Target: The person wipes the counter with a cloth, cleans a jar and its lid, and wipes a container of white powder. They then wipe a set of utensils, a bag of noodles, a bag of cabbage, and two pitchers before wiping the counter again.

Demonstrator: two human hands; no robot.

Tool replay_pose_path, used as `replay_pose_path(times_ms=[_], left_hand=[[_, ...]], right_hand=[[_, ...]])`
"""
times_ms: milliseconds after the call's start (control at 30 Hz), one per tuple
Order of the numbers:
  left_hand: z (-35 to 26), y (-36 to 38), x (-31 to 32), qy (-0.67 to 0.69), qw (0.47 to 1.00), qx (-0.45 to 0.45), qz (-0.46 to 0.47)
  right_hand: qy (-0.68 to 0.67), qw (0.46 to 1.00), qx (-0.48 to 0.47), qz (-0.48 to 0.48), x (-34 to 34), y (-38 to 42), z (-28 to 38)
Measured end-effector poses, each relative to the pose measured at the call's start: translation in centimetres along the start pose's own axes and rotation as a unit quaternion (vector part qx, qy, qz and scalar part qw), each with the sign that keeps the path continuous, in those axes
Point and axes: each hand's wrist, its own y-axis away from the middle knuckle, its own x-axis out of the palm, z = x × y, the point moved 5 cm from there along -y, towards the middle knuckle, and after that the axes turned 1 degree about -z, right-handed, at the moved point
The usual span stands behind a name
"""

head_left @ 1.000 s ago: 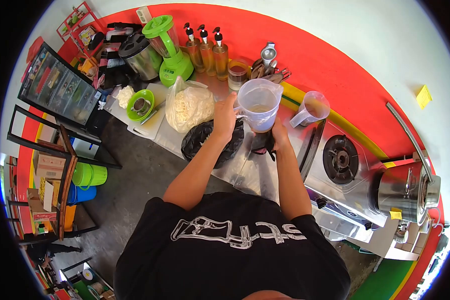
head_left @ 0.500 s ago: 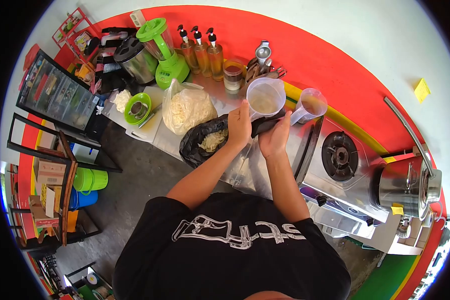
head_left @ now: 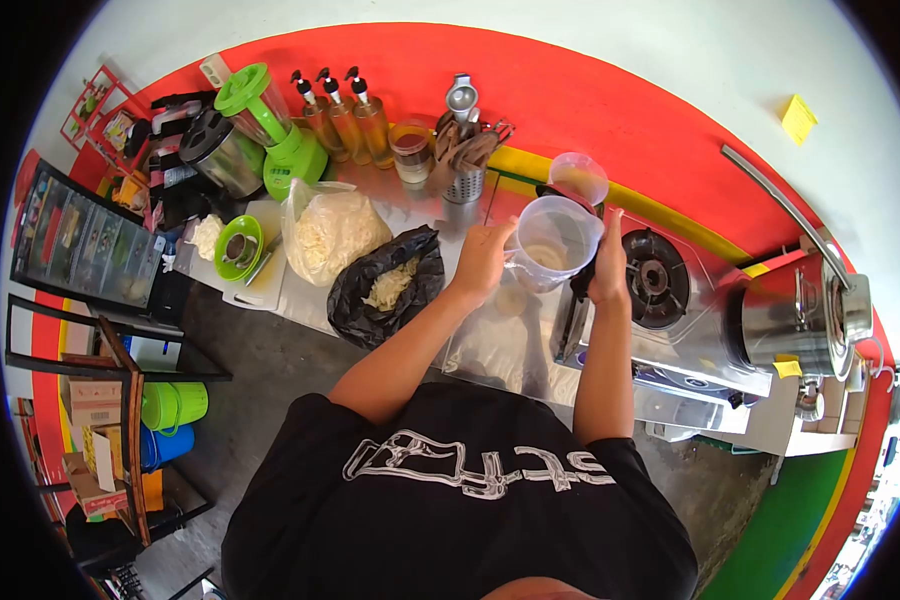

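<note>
My left hand [head_left: 485,255] grips the handle side of a clear plastic jug [head_left: 553,238] that has a little pale liquid at its bottom. The jug is held above the steel counter [head_left: 490,345], by the left edge of the gas stove [head_left: 653,278]. Pressed flat against the jug's right side is my right hand [head_left: 608,262], with a small dark thing [head_left: 581,278] between palm and jug. To the left, a black bag [head_left: 370,300] lies open with pale shreds inside.
A second clear jug [head_left: 578,177] stands behind. A clear bag of white shreds [head_left: 328,232], a green bowl [head_left: 237,246] on a white board, a green blender [head_left: 270,125], three pump bottles [head_left: 345,105], a utensil holder [head_left: 462,160] and a steel pot [head_left: 795,320] line the counter.
Both hands have carried the jug to the right, from over the black bag to the stove's edge. The black bag now lies free and open on the counter.
</note>
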Motion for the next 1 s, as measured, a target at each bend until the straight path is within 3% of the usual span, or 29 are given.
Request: replay_pose_path(times_ms=[133,200,233,300,333,367,433,467,567,633,733,833,900,1000], left_hand=[[1.5,-0.5,1.7,0.013,0.997,-0.043,0.069],[2.2,-0.6,2.7,-0.005,0.979,-0.083,0.184],[1.8,-0.4,3.1,-0.004,0.979,-0.083,0.186],[1.4,0.2,4.0,0.007,0.974,-0.104,0.201],[2.6,-0.2,3.4,-0.005,0.971,-0.109,0.214],[2.2,0.0,3.0,-0.003,0.972,-0.108,0.21],[1.1,0.4,1.7,0.002,0.977,-0.121,0.175],[0.8,0.4,0.9,0.002,0.979,-0.118,0.168],[-0.5,0.4,-1.4,-0.003,0.989,-0.072,0.13],[-1.7,0.7,-2.3,0.022,0.993,-0.046,0.103],[-1.7,0.2,-4.7,0.014,0.996,-0.017,0.083],[-1.8,0.2,-6.4,-0.005,0.997,-0.005,0.074],[-2.3,0.3,-6.7,0.008,0.999,0.006,0.035],[-1.9,-0.4,-7.9,0.032,0.999,0.024,-0.013]], right_hand=[[0.058,0.998,0.016,0.022,-3.6,0.5,1.0],[0.11,0.988,0.091,0.058,-5.3,0.3,0.2],[0.11,0.988,0.089,0.057,-6.0,0.1,0.1],[0.056,0.954,0.171,0.242,-5.6,0.1,-1.5],[-0.088,0.895,0.236,0.369,-6.0,-1.0,-3.3],[-0.086,0.893,0.239,0.37,-5.8,-1.2,-4.1],[0.074,0.947,0.202,0.24,-6.3,-2.9,-6.2],[-0.034,0.923,0.23,0.308,-6.0,-3.7,-7.6],[-0.107,0.934,0.191,0.281,-2.8,-1.6,-7.6],[-0.078,0.933,0.17,0.307,-1.8,-1.5,-8.5],[-0.099,0.962,0.087,0.24,-0.1,-0.1,-9.2],[-0.046,0.977,0.07,0.196,-0.1,0.3,-12.0],[-0.025,0.979,0.073,0.187,0.4,0.9,-12.9],[-0.106,0.979,0.111,0.137,1.8,1.4,-13.4]])
